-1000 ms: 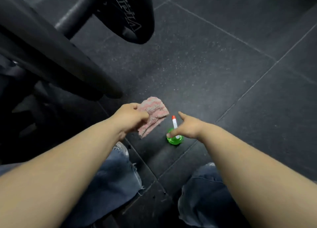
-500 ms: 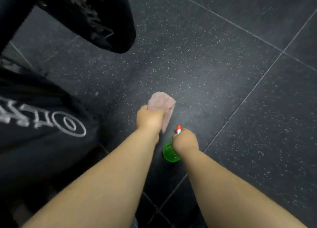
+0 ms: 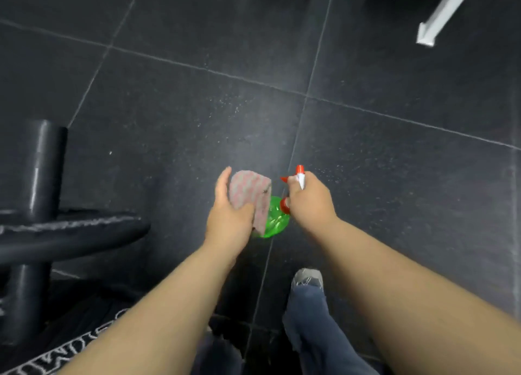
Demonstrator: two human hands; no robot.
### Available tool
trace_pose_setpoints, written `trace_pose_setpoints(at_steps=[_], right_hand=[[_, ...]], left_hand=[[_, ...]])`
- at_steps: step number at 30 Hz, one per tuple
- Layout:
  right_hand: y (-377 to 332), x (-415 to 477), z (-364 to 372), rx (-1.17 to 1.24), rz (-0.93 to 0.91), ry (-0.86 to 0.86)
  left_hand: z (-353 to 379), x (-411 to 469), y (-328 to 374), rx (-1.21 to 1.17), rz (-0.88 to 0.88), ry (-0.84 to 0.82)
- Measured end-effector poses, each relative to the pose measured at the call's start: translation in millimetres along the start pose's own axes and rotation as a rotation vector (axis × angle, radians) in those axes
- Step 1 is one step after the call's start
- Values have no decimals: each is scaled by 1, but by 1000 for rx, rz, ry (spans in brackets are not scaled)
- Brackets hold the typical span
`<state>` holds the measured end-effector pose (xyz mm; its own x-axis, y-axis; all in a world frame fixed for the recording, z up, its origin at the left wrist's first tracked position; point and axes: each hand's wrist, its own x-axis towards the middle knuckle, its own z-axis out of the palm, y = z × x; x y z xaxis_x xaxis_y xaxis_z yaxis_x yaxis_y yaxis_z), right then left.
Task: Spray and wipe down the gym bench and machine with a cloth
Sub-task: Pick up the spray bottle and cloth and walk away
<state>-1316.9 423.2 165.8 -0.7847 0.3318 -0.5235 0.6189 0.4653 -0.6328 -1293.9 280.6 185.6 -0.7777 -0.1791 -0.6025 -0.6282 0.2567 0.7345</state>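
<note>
Left hand [image 3: 228, 218] clasping cloth [image 3: 249, 191], right hand [image 3: 310, 202] curled round spray bottle [image 3: 275, 221]

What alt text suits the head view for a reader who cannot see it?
A person's left hand holds a pink cloth beside the green spray bottle gripped at its red-and-white head by the right hand. Below are dark floor tiles, with a black machine frame at left.

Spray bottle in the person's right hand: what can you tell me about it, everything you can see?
The spray bottle has a see-through bright green plastic body and a white head with a red nozzle tip and red trigger. The right hand grips it around the head, with the nozzle pointing away from the person. The pink cloth in the left hand overlaps its left side; whether they touch is unclear.
</note>
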Motion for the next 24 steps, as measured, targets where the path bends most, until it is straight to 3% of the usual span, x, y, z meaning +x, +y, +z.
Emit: trace_pose_setpoints(at_steps=[5, 11, 15, 21, 24], right_hand=[[-49, -27, -180, 266, 60, 115], [-55, -46, -401, 371, 100, 292], [-27, -59, -534, 607, 171, 397], [24, -83, -645, 1046, 273, 288], [64, -104, -706, 1214, 257, 418]], left_hand=[[52, -50, 150, 528, 397, -290], [162, -140, 295, 961, 801, -468], [267, -193, 368, 1047, 983, -598], [393, -242, 410, 1026, 1174, -870], [476, -271, 433, 1029, 1264, -1089]])
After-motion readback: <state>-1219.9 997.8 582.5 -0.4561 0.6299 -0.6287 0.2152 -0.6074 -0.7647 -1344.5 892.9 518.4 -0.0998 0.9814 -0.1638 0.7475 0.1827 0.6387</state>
